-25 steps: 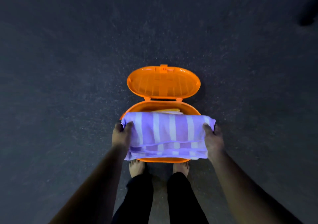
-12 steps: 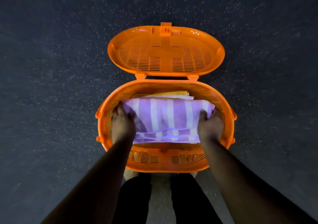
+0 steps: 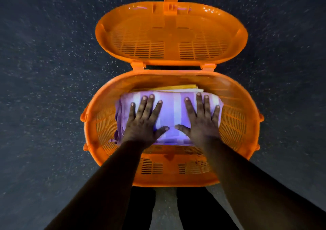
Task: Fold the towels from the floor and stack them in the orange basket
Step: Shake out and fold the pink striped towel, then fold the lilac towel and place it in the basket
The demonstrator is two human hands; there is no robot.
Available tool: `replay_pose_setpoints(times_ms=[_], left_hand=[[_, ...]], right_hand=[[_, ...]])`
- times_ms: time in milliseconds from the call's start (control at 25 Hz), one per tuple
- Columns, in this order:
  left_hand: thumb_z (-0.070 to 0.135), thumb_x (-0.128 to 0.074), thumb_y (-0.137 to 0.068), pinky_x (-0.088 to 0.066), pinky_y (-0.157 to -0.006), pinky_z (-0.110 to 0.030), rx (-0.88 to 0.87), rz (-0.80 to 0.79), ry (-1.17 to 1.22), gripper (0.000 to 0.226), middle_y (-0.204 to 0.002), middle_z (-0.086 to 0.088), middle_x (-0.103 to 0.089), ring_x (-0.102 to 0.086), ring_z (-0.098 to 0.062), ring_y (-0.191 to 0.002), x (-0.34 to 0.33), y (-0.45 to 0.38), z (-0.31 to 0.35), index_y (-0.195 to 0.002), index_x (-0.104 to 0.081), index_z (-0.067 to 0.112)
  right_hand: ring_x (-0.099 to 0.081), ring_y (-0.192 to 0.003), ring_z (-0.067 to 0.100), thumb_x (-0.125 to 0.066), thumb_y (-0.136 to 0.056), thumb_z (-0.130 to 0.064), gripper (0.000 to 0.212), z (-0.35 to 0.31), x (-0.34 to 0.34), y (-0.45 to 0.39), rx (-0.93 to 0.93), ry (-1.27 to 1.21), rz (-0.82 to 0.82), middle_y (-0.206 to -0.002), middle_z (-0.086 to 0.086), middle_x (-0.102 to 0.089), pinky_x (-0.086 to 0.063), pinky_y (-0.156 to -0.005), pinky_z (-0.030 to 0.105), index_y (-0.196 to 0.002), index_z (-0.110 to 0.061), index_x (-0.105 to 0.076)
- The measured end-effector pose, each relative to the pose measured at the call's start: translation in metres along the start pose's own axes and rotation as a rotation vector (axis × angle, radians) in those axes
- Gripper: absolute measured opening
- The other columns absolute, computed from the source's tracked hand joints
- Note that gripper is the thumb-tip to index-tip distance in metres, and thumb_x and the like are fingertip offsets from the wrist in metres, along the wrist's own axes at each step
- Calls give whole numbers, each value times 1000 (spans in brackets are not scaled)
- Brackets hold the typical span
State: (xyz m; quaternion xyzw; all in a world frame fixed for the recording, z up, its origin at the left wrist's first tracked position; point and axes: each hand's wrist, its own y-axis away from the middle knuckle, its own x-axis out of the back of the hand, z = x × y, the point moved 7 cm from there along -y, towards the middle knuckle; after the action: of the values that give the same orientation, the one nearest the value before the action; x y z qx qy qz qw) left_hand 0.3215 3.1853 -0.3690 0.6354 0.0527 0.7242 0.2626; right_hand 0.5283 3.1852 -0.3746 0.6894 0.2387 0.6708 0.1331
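A folded purple-and-white striped towel [image 3: 173, 109] lies inside the oval orange slatted plastic basket [image 3: 234, 123], atop yellow and white folded cloths [image 3: 178, 88] peeking out at twelve o'clock. The left hand [image 3: 143, 122] and right hand [image 3: 202, 122] press flat on it, fingers spread wide, both arms reaching straight down.

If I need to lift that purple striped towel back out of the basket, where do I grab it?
Probably by its two short ends, coming straight down from above. The purple striped towel lies flat and folded in the orange basket, with gaps between its left and right ends and the walls. The left hand and right hand press flat on top; each could slide outward and curl under an end.
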Motion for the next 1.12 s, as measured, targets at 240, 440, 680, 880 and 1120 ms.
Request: replay_pose_setpoints(times_ms=[240,440,680,880,1120], left_hand=[[77,-36,-90,-11,-124,-60,2,-41,32,94,-170,-10,-9,-9,-30,-157,-4,1,1,-163,-16,22],[83,-23,-82,-8,-126,-52,206,-311,192,102,-171,-8,2,-2,-26,-158,108,54,15,-163,2,25],[71,-56,-88,-20,-124,-45,375,-345,434,104,-170,-13,-10,-16,-30,-156,329,178,62,-163,-7,19],[75,-60,-81,-30,-120,-47,511,-173,607,108,-168,-13,-21,-29,-34,-151,484,312,98,-162,-17,19],[68,-64,-85,-27,-123,-39,781,89,790,103,-168,-9,-21,-27,-28,-152,548,478,127,-162,-16,19]], right_hand=[[4,-156,37,-20,-81,-89,102,0,-6,-1,-14,-24,-39,-170,13,5,-5,-118,68,-163,-31,0],[0,-157,31,-35,-87,-81,98,-13,102,64,-88,-143,-272,-171,8,0,-3,-122,62,-163,-27,-4],[-9,-156,27,-50,-89,-73,94,-40,311,197,-200,-365,-320,-170,4,-11,-15,-123,56,-162,-28,-12],[-21,-152,31,-59,-88,-67,91,-71,455,304,-79,-411,-215,-165,11,-23,-27,-118,56,-159,-23,-23],[-23,-151,33,-55,-91,-66,87,-141,545,391,288,-191,-161,-164,11,-25,-28,-118,50,-158,-21,-24]])
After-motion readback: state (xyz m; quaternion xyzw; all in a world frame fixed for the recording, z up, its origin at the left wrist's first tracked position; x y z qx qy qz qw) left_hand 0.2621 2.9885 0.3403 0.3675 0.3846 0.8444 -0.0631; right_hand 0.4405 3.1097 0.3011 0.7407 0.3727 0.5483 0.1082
